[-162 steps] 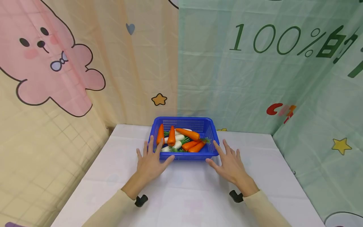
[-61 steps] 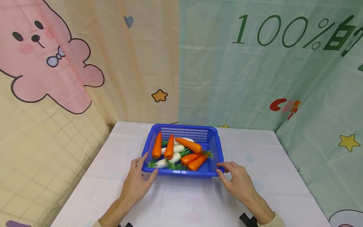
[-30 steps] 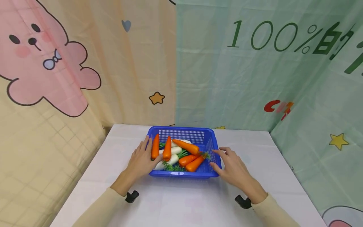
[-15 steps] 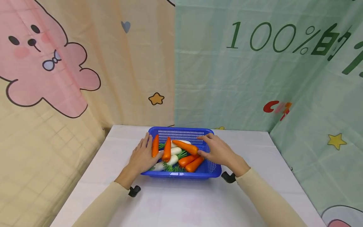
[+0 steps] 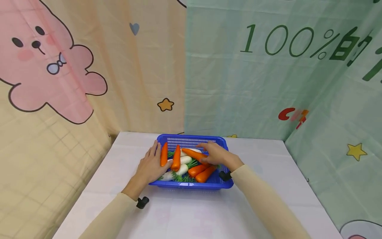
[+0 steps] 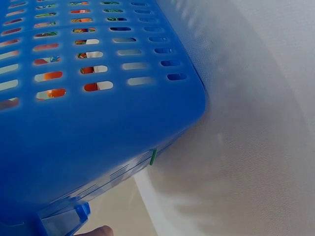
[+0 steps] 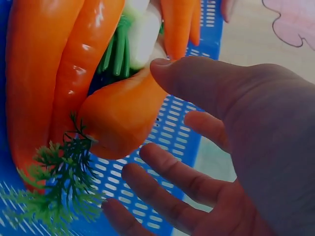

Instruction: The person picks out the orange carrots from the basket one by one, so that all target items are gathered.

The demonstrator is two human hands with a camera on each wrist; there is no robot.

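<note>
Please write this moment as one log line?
left hand: at left side of blue basket | right hand: at carrot, contact unclear | inside: other carrots, white radishes

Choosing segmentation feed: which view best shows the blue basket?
Head: blue basket in nearly full outline, left hand and right hand covering parts. Left wrist: only slotted outside near one corner. Right wrist: slotted parts behind carrots and right hand.

The head camera is looking forward and down over the table [image 5: 191, 215], well back from the basket [image 5: 191, 185]. The left wrist camera is facing the basket's slotted outside up close; the right wrist camera is peering in near the carrots [image 7: 123, 120], which the head view is sharing.
</note>
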